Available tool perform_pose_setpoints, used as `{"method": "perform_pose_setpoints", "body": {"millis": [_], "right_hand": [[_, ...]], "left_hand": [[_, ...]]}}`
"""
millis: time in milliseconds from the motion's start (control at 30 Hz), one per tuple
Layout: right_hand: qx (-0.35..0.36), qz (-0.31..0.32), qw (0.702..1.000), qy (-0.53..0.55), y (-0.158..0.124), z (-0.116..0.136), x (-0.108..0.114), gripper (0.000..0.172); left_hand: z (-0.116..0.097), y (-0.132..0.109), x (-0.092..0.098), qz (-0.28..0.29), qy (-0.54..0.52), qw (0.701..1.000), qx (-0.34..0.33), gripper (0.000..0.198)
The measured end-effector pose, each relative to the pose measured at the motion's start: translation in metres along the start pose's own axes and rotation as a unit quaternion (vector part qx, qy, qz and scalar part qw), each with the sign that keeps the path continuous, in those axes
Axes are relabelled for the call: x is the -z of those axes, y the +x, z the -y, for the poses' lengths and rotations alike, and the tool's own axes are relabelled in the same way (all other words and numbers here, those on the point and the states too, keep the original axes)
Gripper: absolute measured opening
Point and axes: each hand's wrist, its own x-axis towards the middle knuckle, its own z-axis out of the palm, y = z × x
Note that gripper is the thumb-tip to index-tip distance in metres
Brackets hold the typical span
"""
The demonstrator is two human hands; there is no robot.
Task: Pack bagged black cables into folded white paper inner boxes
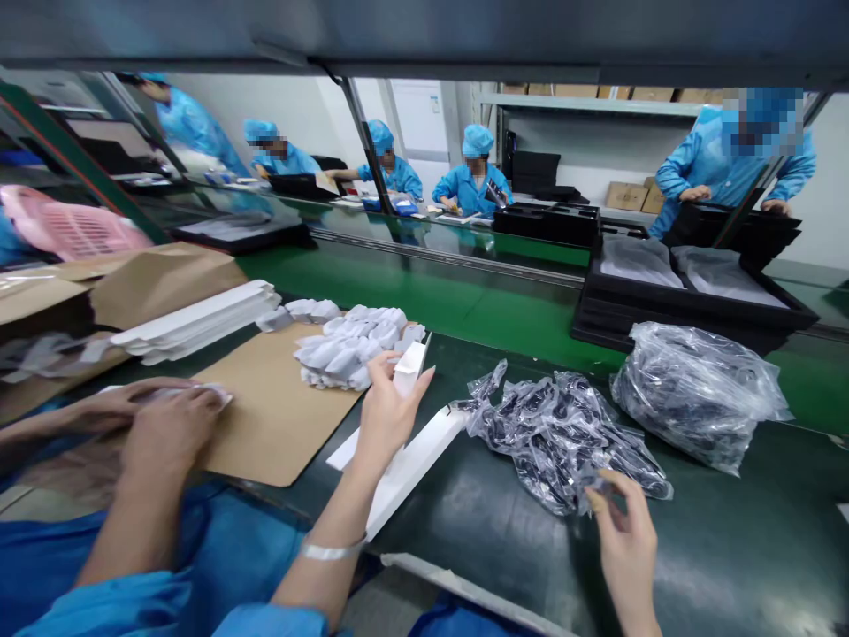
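Observation:
My left hand (386, 411) is closed round a narrow white carton (409, 364), which it holds tilted up above the table. Below that wrist lies a long white folded carton (421, 464) on the dark tabletop. To the right is a pile of clear plastic bags with dark cable-like items inside (554, 425). At the near edge of this pile my right hand (627, 522) pinches a piece of clear bag (590, 487) between thumb and fingers; whether that bag is lifted free of the pile, I cannot tell.
A co-worker's hands (169, 420) work at a brown cardboard sheet (265, 425) on my left. White wrapped pieces (358, 341) are heaped on it. A large clear bag (699, 394) and black trays (696, 310) stand right. Beyond runs a green conveyor (457, 305).

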Motion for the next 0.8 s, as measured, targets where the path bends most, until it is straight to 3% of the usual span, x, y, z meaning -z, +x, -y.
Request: {"method": "perform_pose_setpoints", "body": {"millis": [100, 233, 300, 367, 433, 500, 667, 733, 800], "right_hand": [[-0.099, -0.066, 0.991, 0.064, 0.011, -0.008, 0.019, 0.039], [-0.195, -0.099, 0.963, 0.157, 0.015, -0.010, 0.037, 0.050], [-0.215, -0.108, 0.951, 0.195, 0.014, -0.006, 0.045, 0.052], [-0.223, -0.128, 0.941, 0.221, 0.013, 0.000, 0.053, 0.050], [-0.224, -0.155, 0.932, 0.238, 0.012, 0.007, 0.061, 0.047], [-0.221, -0.178, 0.926, 0.251, 0.013, 0.016, 0.067, 0.045], [-0.212, -0.202, 0.918, 0.268, 0.014, 0.049, 0.082, 0.054], [-0.198, -0.200, 0.929, 0.242, 0.006, 0.062, 0.092, 0.059], [-0.142, -0.200, 0.957, 0.156, -0.009, 0.070, 0.105, 0.052]], "left_hand": [[-0.026, -0.048, 0.002, -0.076, -0.232, 0.964, -0.104, 0.077], [-0.060, -0.125, -0.033, 0.016, -0.429, 0.893, -0.134, 0.056], [-0.073, -0.153, -0.053, 0.049, -0.507, 0.852, -0.120, 0.046], [-0.084, -0.170, -0.068, 0.076, -0.535, 0.834, -0.113, 0.039], [-0.094, -0.178, -0.077, 0.072, -0.514, 0.846, -0.120, 0.030], [-0.105, -0.182, -0.081, 0.034, -0.466, 0.871, -0.152, 0.025], [-0.129, -0.181, -0.088, -0.047, -0.343, 0.903, -0.252, 0.035], [-0.133, -0.180, -0.090, -0.055, -0.309, 0.912, -0.266, 0.034], [-0.134, -0.178, -0.091, -0.054, -0.294, 0.910, -0.287, 0.026]]}}
